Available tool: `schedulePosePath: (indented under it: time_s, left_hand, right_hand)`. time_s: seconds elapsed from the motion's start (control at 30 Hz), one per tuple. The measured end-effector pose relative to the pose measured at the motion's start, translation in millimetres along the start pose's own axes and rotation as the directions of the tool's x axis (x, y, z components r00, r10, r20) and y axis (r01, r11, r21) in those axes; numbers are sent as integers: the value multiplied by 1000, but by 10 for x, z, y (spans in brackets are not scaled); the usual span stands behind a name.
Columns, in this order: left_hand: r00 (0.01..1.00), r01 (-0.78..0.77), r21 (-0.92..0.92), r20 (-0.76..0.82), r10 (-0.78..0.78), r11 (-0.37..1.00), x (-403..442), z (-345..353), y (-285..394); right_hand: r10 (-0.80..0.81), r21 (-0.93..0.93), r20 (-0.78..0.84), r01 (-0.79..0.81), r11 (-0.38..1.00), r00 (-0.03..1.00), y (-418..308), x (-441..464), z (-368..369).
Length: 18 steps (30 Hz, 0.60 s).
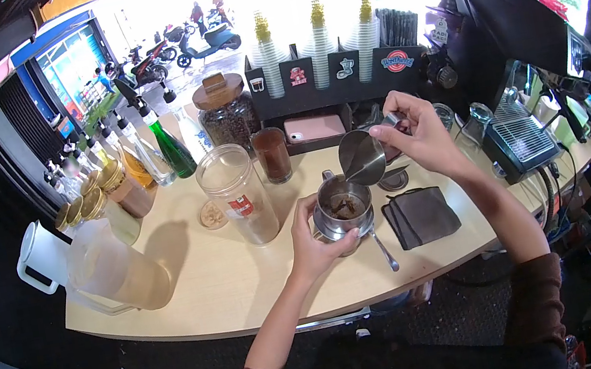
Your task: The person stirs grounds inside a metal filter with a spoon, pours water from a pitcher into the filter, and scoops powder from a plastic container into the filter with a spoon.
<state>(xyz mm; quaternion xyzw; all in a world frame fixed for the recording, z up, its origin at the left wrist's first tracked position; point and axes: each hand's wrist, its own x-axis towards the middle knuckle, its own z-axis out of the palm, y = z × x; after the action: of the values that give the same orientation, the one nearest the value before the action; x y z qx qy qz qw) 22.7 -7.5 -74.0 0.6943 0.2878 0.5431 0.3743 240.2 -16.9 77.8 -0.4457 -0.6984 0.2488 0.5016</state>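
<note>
Pitcher, tilted lengthwise, points down-left over cup (right grip holding it, left grip holding cup).

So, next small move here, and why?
Probably tip the silver metal pitcher slightly further, slowly. The right hand already holds it tilted with its lip over the round silver metal cup; dark matter shows inside that cup, and the left hand steadies it. I can't tell whether liquid is flowing, so I'd keep the tilt small.
</note>
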Motion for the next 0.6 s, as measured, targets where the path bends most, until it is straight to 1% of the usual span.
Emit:
schedulePosePath:
  time_s: [0.13, 0.23, 0.3, 0.33, 0.4, 0.43, 0.53, 0.6]
  left_hand:
    - [1000, 2, 3, -6, -2, 1000, 3, 4, 10]
    - [1000, -4, -6, -6, 4, 1000, 6, 4, -4]
    - [1000, -9, -8, -5, 9, 1000, 5, -1, -26]
    - [1000, 5, 0, 14, -5, 1000, 1, -10, -47]
    - [999, 20, 9, 32, -20, 1000, 0, -9, -50]
    - [1000, 4, -4, 12, -4, 1000, 3, 1, -39]
    - [1000, -10, -18, -9, 10, 1000, 4, 11, -20]
    - [1000, -8, -19, -10, 8, 1000, 5, 10, -19]
  right_hand:
    - [31, 31, 0, -31, 999, 1000, -59, -16, 2]
    - [42, 35, -29, -41, 999, 999, -27, -11, 2]
    - [-33, -35, -29, 32, 999, 999, 26, 1, -21]
    - [-33, -35, -30, 32, 999, 999, 11, -2, -13]
    - [5, 46, -52, -3, 999, 999, -29, -10, 6]
    - [5, 46, -51, -3, 999, 999, -26, -9, 5]
    - [-2, 15, -57, 3, 1000, 998, 15, 5, -16]
    - [-34, -51, -58, 31, 998, 998, 52, 20, -29]
